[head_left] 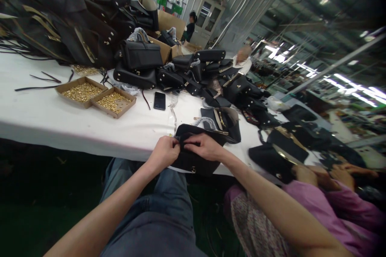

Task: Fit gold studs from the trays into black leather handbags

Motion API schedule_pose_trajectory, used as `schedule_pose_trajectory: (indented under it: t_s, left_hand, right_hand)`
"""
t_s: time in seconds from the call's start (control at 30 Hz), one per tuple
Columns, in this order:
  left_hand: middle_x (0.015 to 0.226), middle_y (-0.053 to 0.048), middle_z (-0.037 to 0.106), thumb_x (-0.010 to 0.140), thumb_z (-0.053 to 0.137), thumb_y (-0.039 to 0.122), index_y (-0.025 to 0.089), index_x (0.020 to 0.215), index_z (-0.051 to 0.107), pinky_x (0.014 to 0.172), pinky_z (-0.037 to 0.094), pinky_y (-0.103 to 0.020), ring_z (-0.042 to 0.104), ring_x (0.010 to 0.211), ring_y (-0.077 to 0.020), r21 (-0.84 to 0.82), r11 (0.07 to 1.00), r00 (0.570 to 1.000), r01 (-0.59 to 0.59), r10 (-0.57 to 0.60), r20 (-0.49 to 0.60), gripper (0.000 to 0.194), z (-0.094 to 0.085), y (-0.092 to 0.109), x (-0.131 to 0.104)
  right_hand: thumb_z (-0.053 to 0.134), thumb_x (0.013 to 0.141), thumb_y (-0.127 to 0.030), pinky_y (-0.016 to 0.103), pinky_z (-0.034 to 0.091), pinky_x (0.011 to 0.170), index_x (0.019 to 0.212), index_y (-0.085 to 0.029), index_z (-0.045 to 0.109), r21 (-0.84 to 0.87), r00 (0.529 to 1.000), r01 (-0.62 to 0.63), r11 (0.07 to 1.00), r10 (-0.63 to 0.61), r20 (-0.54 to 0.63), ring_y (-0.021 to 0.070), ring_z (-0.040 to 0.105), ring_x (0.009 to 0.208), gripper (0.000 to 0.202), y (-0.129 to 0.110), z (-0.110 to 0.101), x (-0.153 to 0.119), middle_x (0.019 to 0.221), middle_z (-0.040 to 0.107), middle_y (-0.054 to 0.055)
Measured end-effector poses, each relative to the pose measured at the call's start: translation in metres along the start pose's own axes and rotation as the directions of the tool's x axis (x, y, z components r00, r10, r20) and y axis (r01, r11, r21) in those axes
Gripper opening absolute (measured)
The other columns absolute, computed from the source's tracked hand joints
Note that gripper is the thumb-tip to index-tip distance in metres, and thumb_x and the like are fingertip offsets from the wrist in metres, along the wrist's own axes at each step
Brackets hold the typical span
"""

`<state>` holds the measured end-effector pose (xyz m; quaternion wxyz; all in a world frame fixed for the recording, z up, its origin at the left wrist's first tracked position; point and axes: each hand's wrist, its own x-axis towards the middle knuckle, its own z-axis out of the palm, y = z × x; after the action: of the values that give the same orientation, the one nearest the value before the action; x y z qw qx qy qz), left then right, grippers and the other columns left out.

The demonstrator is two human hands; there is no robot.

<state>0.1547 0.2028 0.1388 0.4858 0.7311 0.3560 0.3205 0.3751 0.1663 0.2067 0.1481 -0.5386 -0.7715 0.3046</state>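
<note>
A black handbag (196,160) rests at the table's front edge, its flap raised and a gold clasp on its front. My left hand (165,150) is closed at the bag's left end, fingers pinching near the edge of its opening. My right hand (206,147) bends over the opening from the right, fingertips at the dark material inside. Whether a small part lies between the fingers is hidden. Just behind stands another open black handbag (232,124) with a gold zip. A plastic-wrapped handle (205,122) sticks up between the two.
Cardboard trays of small gold fittings (81,91) (113,102) lie to the left, near a phone (159,100). Black handbags (141,54) are piled along the back. On the right, a co-worker in a pink sleeve (313,200) handles another black bag (271,160).
</note>
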Motion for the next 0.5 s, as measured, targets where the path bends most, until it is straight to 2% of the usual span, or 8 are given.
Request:
schedule_pose_trajectory:
  t_s: [0.2, 0.33, 0.5]
  left_hand:
    - [0.056, 0.001, 0.046, 0.085, 0.055, 0.019, 0.016, 0.061, 0.065, 0.057, 0.025, -0.029, 0.046, 0.059, -0.0132, -0.004, 1.000, 0.998, -0.007, 0.007, 0.067, 0.026, -0.006, 0.003, 0.000]
    - [0.059, 0.001, 0.050, 0.087, 0.056, 0.023, 0.015, 0.064, 0.067, 0.058, 0.025, -0.029, 0.047, 0.061, -0.0133, -0.042, 0.999, 0.998, 0.011, -0.009, 0.056, 0.027, -0.008, 0.005, 0.000]
    - [0.059, 0.001, 0.051, 0.087, 0.057, 0.025, 0.014, 0.065, 0.068, 0.058, 0.026, -0.028, 0.046, 0.062, -0.0131, -0.063, 0.998, 0.997, 0.030, -0.026, 0.069, 0.027, -0.008, 0.007, 0.001]
  right_hand:
    - [0.069, 0.097, -0.024, 0.037, 0.058, 0.096, 0.117, -0.025, 0.085, -0.112, 0.999, -0.028, 0.993, 0.023, -0.044, 0.0261, 0.076, 0.103, 0.026, -0.015, 0.004, 0.000, 0.113, 0.084, 0.003]
    - [0.068, 0.095, -0.021, 0.037, 0.057, 0.096, 0.117, -0.025, 0.084, -0.146, 0.995, 0.025, 0.989, -0.039, -0.097, 0.0258, 0.075, 0.103, 0.027, -0.016, 0.004, 0.002, 0.113, 0.083, 0.004]
    - [0.066, 0.093, -0.017, 0.035, 0.056, 0.092, 0.109, -0.024, 0.084, -0.216, 0.994, 0.042, 0.976, -0.062, -0.086, 0.0245, 0.075, 0.095, 0.025, -0.019, 0.005, 0.005, 0.105, 0.082, 0.004]
